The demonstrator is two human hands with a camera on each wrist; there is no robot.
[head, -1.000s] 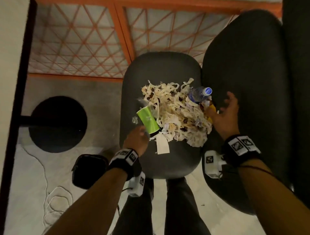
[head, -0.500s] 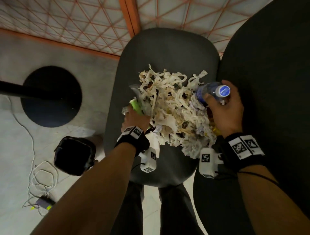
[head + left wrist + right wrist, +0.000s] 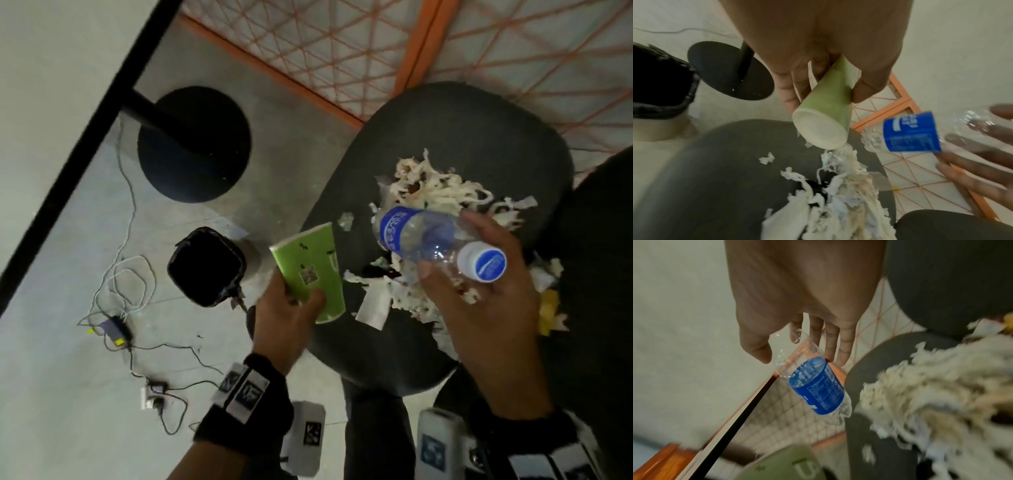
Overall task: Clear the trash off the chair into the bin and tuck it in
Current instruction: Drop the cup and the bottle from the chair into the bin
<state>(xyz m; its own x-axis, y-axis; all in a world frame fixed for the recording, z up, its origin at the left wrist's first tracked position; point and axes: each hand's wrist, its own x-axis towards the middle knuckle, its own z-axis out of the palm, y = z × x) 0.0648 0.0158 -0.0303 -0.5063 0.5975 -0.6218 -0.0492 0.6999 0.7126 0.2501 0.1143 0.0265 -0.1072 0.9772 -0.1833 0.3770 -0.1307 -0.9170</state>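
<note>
A dark grey chair seat (image 3: 472, 137) carries a heap of shredded paper (image 3: 442, 195) and scraps. My left hand (image 3: 291, 308) grips a green paper cup (image 3: 308, 270), lifted off the seat's left edge; its white base (image 3: 820, 129) faces the left wrist camera. My right hand (image 3: 479, 284) holds a clear plastic bottle (image 3: 428, 236) with a blue label (image 3: 818, 386) and a blue-and-white cap, raised above the paper heap. A black-lined bin (image 3: 207, 265) stands on the floor left of the chair, below and left of the cup.
A black round pedestal base (image 3: 193, 144) with its pole stands on the floor behind the bin. White and black cables with a small adapter (image 3: 116, 330) lie left of me. An orange lattice screen (image 3: 376, 44) runs behind the chair. A second dark seat (image 3: 599, 240) sits at right.
Both hands have lifted their items off the heap: the left now carries the green cup toward the bin side, the right has raised the bottle. My view has swung left, showing the bin.
</note>
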